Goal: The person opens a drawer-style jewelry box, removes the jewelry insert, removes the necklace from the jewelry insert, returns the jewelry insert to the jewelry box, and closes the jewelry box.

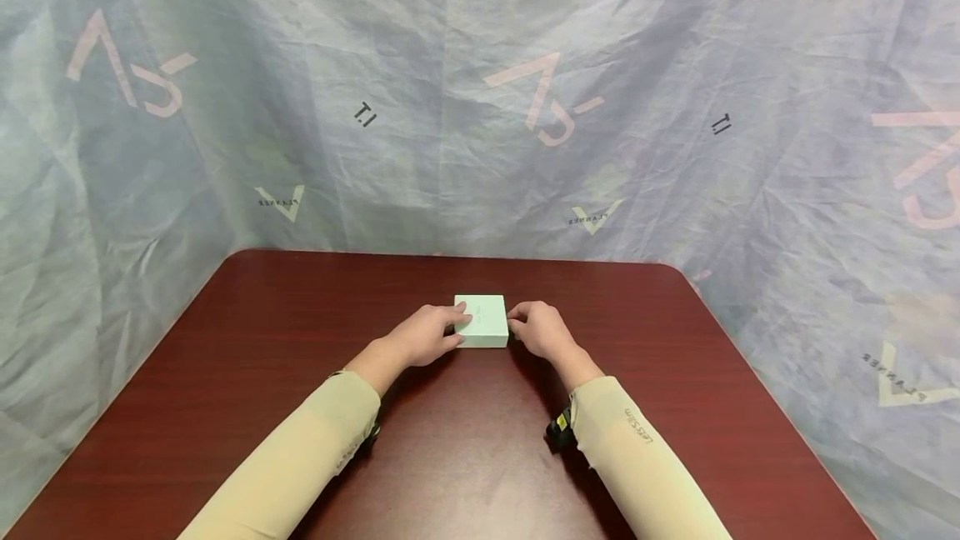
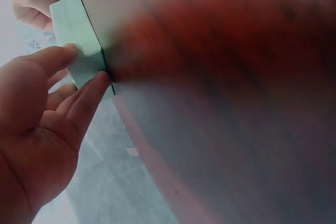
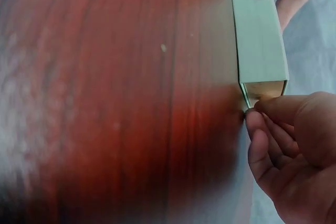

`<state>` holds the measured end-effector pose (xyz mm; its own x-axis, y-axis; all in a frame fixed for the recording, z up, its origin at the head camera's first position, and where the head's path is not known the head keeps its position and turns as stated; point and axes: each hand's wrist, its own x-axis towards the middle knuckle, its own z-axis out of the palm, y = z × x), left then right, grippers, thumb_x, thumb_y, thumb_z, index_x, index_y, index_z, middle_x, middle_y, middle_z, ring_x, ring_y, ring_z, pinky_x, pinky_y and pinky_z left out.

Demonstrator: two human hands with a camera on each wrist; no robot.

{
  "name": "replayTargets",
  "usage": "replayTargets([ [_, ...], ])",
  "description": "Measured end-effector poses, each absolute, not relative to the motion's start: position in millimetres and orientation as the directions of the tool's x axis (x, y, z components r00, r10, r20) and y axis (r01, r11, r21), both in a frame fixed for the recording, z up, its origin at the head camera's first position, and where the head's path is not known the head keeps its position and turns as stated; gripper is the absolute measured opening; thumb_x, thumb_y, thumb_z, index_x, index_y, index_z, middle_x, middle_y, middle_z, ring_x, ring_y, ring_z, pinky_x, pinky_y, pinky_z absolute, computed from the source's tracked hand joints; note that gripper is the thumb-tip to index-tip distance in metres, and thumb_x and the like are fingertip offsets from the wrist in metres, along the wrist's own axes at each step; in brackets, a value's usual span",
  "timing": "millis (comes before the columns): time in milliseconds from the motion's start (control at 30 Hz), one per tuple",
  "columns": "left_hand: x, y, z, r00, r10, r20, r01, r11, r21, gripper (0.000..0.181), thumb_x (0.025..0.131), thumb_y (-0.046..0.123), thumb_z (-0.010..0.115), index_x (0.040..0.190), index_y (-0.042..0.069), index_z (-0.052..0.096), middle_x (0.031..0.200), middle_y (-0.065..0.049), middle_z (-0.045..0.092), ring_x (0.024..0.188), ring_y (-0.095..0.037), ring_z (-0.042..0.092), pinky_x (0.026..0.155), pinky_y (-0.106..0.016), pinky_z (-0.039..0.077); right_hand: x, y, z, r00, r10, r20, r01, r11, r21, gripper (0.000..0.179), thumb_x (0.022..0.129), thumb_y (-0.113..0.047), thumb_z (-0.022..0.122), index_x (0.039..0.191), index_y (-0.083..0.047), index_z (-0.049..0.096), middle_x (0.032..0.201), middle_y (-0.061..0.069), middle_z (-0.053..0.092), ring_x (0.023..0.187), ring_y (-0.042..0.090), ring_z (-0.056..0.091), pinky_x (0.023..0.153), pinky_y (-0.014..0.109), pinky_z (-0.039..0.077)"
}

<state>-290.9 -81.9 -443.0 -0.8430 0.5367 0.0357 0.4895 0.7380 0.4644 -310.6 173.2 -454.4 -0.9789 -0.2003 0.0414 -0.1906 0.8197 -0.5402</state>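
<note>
A small pale green box [image 1: 489, 323] lies on the dark red wooden table [image 1: 480, 432], towards its far side. My left hand [image 1: 426, 335] grips the box's left end, with the thumb at the near side and fingers over the top. At the right end, my right hand [image 1: 544, 330] has its thumb and fingertips together. Seen from the right wrist, that end of the box [image 3: 260, 38] stands open, with brown cardboard showing inside. My right fingertips pinch a thin end flap [image 3: 246, 96] low on the opening. What the box contains is hidden.
A grey fabric sheet [image 1: 450, 165] with printed letters hangs behind the table and along both sides. The table's far edge runs a little beyond the box. A black wrist device [image 1: 559, 432] sits below my right sleeve.
</note>
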Motion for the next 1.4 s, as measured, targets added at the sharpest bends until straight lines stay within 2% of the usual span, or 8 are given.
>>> replayTargets([
  [367,-292.3,-81.5,-442.7,-0.844,0.536,0.021,0.486,0.748,0.453,0.047,0.11,0.017,0.068,0.156,0.009,0.063,0.173,-0.017,0.044,0.157,-0.035,0.049,0.126,-0.05,0.047,-312.4,169.9,-457.5,-0.983,-0.17,0.074,-0.185,0.852,-0.491,0.015,0.108,-0.016,0.07,0.11,-0.009,0.082,0.102,0.007,0.081,0.089,0.023,0.069,0.082,0.04,0.059],
  [533,-293.1,-81.7,-444.4,-0.842,0.539,0.025,0.491,0.747,0.447,0.047,0.11,0.018,0.069,0.156,0.009,0.063,0.173,-0.017,0.044,0.157,-0.035,0.05,0.126,-0.049,0.048,-312.3,168.1,-457.0,-0.985,-0.159,0.065,-0.17,0.858,-0.485,0.016,0.108,-0.017,0.069,0.109,-0.009,0.082,0.101,0.006,0.08,0.09,0.024,0.068,0.085,0.041,0.059],
  [833,-293.0,-80.6,-442.6,-0.844,0.536,0.014,0.48,0.744,0.464,0.046,0.11,0.017,0.068,0.156,0.009,0.063,0.174,-0.016,0.043,0.157,-0.035,0.049,0.125,-0.049,0.048,-312.1,167.6,-454.1,-0.988,-0.149,0.036,-0.147,0.857,-0.495,0.018,0.11,-0.018,0.067,0.111,-0.008,0.082,0.102,0.007,0.079,0.086,0.022,0.067,0.08,0.038,0.058],
  [1400,-292.0,-81.3,-439.5,-0.849,0.528,0.009,0.466,0.742,0.483,0.045,0.11,0.015,0.068,0.155,0.007,0.064,0.173,-0.016,0.044,0.158,-0.036,0.048,0.125,-0.05,0.048,-315.5,169.8,-452.8,-0.991,-0.127,0.032,-0.127,0.869,-0.478,0.018,0.109,-0.018,0.067,0.109,-0.007,0.082,0.106,0.009,0.08,0.093,0.026,0.069,0.086,0.042,0.06],
])
